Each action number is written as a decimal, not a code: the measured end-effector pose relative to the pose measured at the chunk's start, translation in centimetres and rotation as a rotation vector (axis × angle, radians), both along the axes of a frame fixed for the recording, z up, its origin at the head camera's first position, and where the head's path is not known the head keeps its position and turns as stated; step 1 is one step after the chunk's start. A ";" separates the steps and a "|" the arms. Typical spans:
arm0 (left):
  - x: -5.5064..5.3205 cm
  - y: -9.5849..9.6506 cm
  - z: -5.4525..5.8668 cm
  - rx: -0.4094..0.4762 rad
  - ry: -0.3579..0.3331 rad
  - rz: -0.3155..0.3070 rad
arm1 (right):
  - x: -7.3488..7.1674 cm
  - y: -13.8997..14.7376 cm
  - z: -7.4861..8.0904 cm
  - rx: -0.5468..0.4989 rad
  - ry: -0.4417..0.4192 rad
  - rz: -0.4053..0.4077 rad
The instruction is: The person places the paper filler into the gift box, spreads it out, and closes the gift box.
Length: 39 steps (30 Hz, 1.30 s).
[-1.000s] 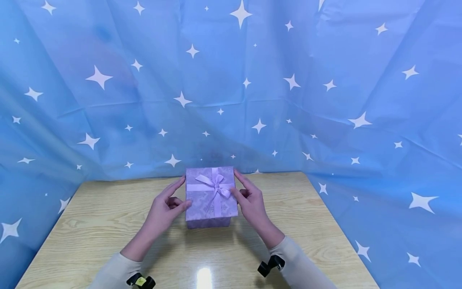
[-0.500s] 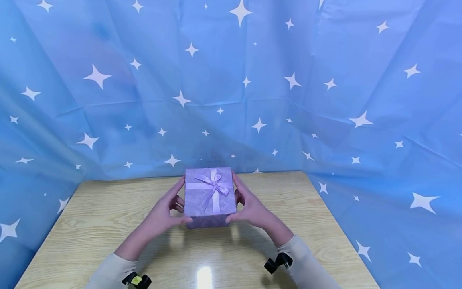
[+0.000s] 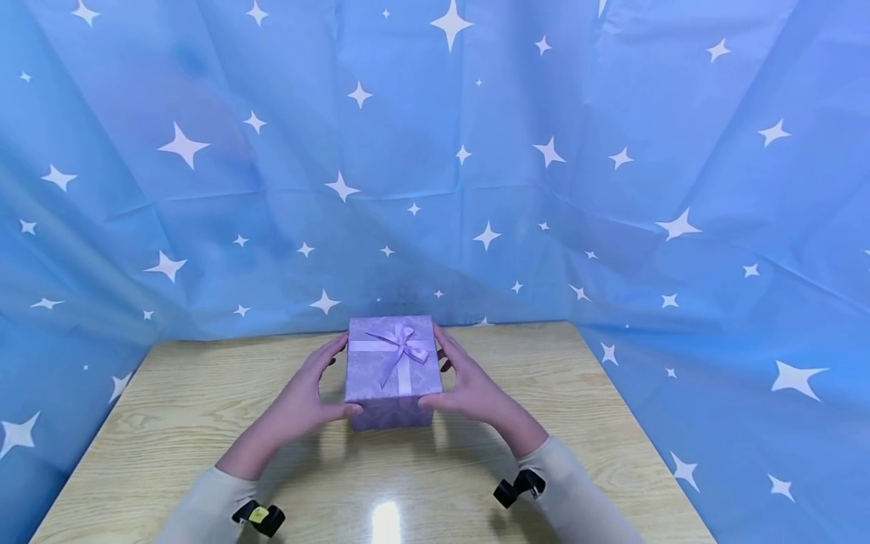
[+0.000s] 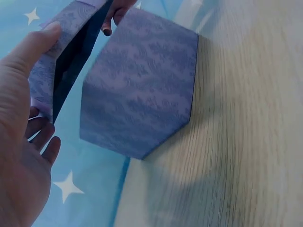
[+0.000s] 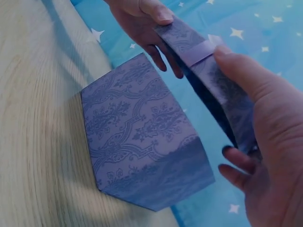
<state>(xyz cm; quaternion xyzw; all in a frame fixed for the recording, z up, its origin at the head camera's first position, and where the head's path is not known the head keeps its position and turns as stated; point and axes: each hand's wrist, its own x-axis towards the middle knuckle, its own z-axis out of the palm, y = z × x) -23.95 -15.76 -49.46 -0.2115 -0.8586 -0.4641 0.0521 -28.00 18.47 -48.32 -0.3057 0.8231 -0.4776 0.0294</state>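
A purple patterned gift box (image 3: 393, 415) stands on the table, its lid (image 3: 370, 376) tied with a lilac ribbon bow (image 3: 402, 346). Both wrist views show the lid raised above the box body (image 4: 142, 85), with a gap between them and the lid's dark underside showing. My left hand (image 3: 299, 400) grips the lid's left side, thumb (image 4: 49, 35) on the front edge and fingers at the side. On the opposite side my right hand (image 3: 476, 389) holds the lid the same way, its thumb (image 5: 236, 66) beside the ribbon band (image 5: 199, 53). What is inside the box is hidden.
The wood-grain table (image 3: 170, 423) reaches back to a blue curtain (image 3: 435, 151) with white stars. Black wrist cameras (image 3: 258, 517) are strapped over both pale sleeves (image 3: 207, 506). A bright light reflection lies on the front of the table.
Both thumbs have moved from the lid's top and side to its front edge. The lid has shifted slightly left and come up off the box body.
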 end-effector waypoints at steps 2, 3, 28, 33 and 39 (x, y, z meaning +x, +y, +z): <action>-0.4 -0.2 -0.4 -0.009 -0.013 0.005 | -0.4 -0.2 -0.3 0.027 0.013 -0.007; -0.5 -0.3 -0.7 -0.008 -0.023 0.004 | -0.5 -0.2 -0.5 0.040 0.014 -0.010; -1.7 0.6 -3.6 -0.007 -0.094 -0.011 | -1.9 0.7 -3.4 0.115 -0.059 -0.027; -1.8 0.5 -4.2 -0.002 -0.099 -0.025 | -1.7 0.7 -4.3 0.120 -0.065 -0.022; -1.9 0.3 -4.5 0.012 -0.103 -0.031 | -1.6 0.4 -4.6 0.107 -0.053 -0.033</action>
